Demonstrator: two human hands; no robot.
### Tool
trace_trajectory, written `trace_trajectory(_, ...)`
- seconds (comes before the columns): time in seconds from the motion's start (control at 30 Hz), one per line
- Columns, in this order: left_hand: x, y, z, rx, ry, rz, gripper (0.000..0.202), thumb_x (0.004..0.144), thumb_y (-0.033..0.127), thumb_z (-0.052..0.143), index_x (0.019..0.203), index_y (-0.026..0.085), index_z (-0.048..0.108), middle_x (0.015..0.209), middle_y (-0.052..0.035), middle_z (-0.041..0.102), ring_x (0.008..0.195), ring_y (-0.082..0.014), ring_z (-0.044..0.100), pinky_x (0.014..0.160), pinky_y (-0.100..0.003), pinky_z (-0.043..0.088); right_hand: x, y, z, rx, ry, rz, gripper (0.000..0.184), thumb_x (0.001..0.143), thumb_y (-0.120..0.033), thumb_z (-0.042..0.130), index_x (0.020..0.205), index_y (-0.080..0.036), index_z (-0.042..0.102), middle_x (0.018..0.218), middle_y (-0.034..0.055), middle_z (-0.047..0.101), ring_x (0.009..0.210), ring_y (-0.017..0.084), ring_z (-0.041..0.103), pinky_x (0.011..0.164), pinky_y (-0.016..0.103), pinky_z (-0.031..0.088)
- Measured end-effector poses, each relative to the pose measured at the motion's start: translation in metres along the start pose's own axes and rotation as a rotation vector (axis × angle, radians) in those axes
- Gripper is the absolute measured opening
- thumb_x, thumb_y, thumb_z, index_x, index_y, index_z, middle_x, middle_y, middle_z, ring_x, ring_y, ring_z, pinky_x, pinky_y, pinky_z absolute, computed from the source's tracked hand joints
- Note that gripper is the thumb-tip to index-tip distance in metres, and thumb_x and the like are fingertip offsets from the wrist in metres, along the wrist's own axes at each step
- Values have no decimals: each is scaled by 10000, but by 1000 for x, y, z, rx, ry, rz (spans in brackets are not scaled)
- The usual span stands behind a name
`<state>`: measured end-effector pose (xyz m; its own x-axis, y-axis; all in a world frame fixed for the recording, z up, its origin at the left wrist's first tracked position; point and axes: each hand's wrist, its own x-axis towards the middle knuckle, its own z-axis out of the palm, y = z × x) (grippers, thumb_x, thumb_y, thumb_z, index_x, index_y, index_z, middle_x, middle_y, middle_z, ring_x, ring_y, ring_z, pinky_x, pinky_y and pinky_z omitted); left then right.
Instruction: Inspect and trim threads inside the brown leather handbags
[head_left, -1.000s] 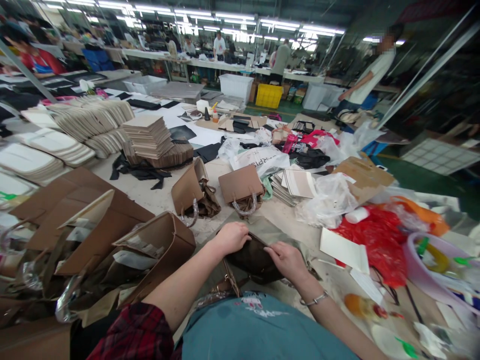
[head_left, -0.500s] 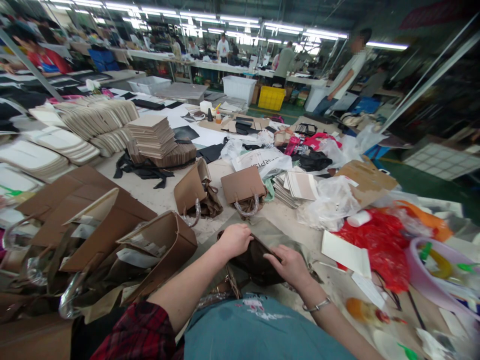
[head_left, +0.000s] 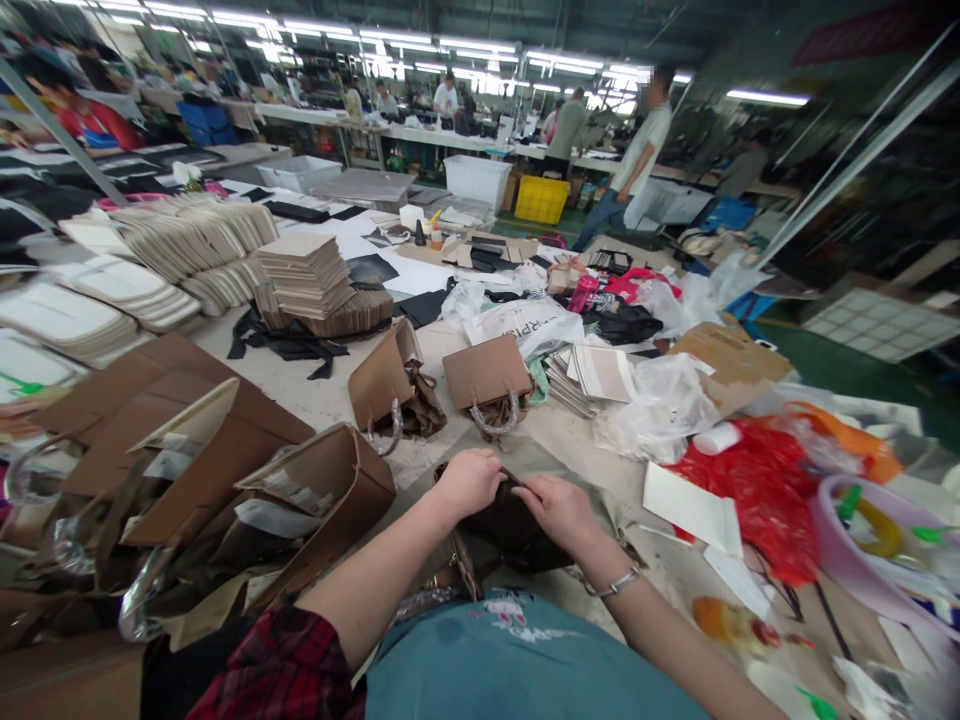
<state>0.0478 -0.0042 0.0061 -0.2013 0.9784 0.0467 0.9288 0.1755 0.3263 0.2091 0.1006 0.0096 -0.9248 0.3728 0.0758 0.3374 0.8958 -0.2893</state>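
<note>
Both your left hand (head_left: 471, 487) and right hand (head_left: 562, 512) pinch the dark bag (head_left: 514, 538) by its edge, close below and between them, so an uneven pull could make that narrow hold slip or crease it.

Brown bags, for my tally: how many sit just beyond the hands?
2: the left brown bag sits beyond and left of the left hand; the right brown bag sits right of the first one. No other shows there.
</note>
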Motion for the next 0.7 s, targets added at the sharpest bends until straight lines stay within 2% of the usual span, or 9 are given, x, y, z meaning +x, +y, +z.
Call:
trace_trajectory(0.13, -1, 0, -1, -12, 0, 1, 228, 862, 298, 503, 794, 146, 659, 814, -80, 640, 825, -202, 614, 761, -298, 486, 0, -4, 4, -79, 24, -16, 314, 947, -314, 437, 765, -190, 660, 730, 33, 638, 698, 147, 581, 642, 234, 404)
trace_trajectory(0.27, -2, 0, -1, -27, -3, 10, 228, 860, 297, 505, 781, 149, 658, 808, -78, 640, 822, -204, 614, 756, -300, 487, -2, -2, 7, -102, 52, -19, 369, 957, -319, 405, 714, -177, 644, 706, 45, 627, 684, 148, 575, 646, 242, 399)
trace_trajectory(0.33, -2, -1, -1, -33, -5, 15, 228, 857, 294, 506, 768, 148, 658, 800, -77, 639, 818, -205, 614, 750, -299, 487, -2, -2, 7, -64, 36, 3, 346, 956, -347, 413, 778, -187, 664, 748, 41, 645, 710, 152, 589, 653, 242, 408)
trace_trajectory(0.4, -1, -2, -1, -39, -7, 23, 226, 855, 284, 506, 761, 144, 657, 792, -79, 636, 808, -206, 614, 745, -301, 488, -1, -3, 6, -8, 21, 17, 282, 924, -410, 478, 961, -202, 664, 850, 38, 671, 761, 164, 606, 671, 244, 423)
trace_trajectory(0.47, -1, -3, -2, -48, -14, 40, 217, 852, 263, 505, 756, 141, 656, 780, -80, 635, 800, -204, 614, 746, -302, 490, 1, -6, 4, 21, 11, 8, 331, 891, -439, 533, 1137, -229, 604, 934, 32, 673, 797, 173, 612, 681, 249, 433)
trace_trajectory(0.5, -1, -5, -2, -54, -20, 53, 206, 849, 247, 507, 755, 141, 656, 779, -76, 637, 800, -199, 614, 751, -298, 491, 3, -7, 4, 15, 6, 0, 332, 892, -428, 537, 1163, -244, 590, 934, 26, 671, 795, 172, 612, 675, 249, 433)
trace_trajectory(0.6, -3, -10, -8, -80, -48, 114, 139, 825, 208, 543, 769, 158, 661, 892, -61, 659, 863, -170, 613, 808, -264, 484, 8, -10, 4, -58, -18, -3, 204, 929, -341, 485, 960, -246, 662, 800, 8, 651, 719, 156, 599, 627, 246, 415)
trace_trajectory(0.7, -13, -16, -17, -113, -38, 156, 114, 797, 233, 608, 886, 181, 659, 1197, -63, 588, 1057, -174, 559, 946, -279, 433, 11, -10, 6, -118, -13, 15, 256, 931, -324, 476, 794, -205, 657, 739, 18, 629, 676, 152, 583, 600, 251, 401)
